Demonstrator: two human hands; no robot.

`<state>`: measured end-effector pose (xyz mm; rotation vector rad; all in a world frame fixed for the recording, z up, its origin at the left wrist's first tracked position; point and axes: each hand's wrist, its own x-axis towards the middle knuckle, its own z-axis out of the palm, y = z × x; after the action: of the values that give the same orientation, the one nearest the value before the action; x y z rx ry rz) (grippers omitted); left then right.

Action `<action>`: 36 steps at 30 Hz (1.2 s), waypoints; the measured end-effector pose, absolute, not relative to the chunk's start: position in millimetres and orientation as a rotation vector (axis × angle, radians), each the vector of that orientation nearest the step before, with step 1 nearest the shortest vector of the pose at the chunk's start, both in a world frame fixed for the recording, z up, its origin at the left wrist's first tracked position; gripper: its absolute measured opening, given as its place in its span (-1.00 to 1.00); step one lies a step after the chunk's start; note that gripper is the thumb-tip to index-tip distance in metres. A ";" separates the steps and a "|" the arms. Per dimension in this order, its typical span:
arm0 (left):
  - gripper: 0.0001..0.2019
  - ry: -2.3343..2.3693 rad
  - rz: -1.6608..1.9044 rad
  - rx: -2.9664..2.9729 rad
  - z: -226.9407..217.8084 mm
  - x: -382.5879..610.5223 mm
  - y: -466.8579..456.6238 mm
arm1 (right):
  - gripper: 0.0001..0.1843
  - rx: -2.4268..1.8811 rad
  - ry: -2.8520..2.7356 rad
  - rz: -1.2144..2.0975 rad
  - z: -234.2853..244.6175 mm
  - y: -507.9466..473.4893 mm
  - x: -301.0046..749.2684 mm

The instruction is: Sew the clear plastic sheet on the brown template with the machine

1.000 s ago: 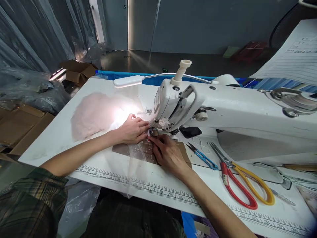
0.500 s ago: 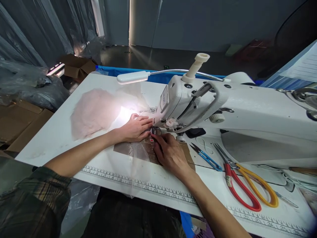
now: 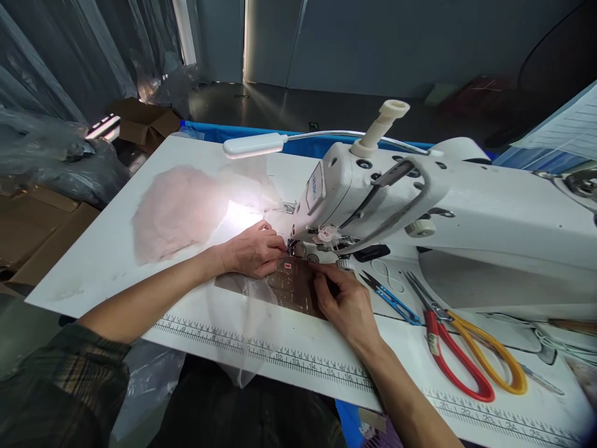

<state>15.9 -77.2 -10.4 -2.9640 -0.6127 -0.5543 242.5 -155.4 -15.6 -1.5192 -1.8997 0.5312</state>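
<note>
My left hand (image 3: 256,250) is closed at the left of the sewing machine's presser foot (image 3: 291,247), its curled fingertips pinching sheer pale fabric (image 3: 261,295). That fabric drapes over the table's front edge, and a bunched pink heap of it (image 3: 175,211) lies to the left under the lamp's glow. Right of the needle area, my right hand (image 3: 347,302) is closed with thumb and forefinger near each other; whatever sits between them is too small to make out. Below both hands is a brown plate (image 3: 296,289) with a small red mark.
The white sewing machine (image 3: 373,193) spans the right side. Blue thread snips (image 3: 392,298) and large scissors with red and yellow handles (image 3: 459,348) lie right of my right hand. A lamp (image 3: 254,145) hangs above the table (image 3: 107,249). Cardboard boxes (image 3: 51,230) stand left.
My right hand has moved right, away from the presser foot. My left fingers, flatter before, are now curled. The loose sheer fabric hangs lower over the front edge.
</note>
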 end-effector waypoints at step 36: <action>-0.60 -1.488 -0.083 -2.763 39.6 6.7 -114.0 | -0.73 -0.606 -2.541 0.316 -13.1 -174.1 219.8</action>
<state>6.7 -114.0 39.6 -2.7633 -1.4883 -0.0829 219.8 -174.1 -13.1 -0.6058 -2.5408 0.3161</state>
